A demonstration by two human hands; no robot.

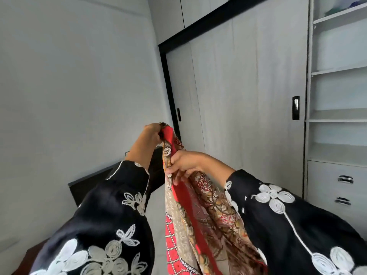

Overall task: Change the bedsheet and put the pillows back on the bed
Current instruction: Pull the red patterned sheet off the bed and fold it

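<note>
Here, both hands hold up a patterned sheet (190,215) above the bed (156,225): left hand (151,135) grips its red edge, right hand (184,165) pinches lower. Soft, light, floppy; best held by the hem.

Patterned bedsheet (200,215) in red, beige and brown with a plain red border. Hangs gathered in a long bunch above the pale grey bed (156,211), top corner pinched by left hand (152,133), a fold lower down gripped by right hand (186,163).
</note>
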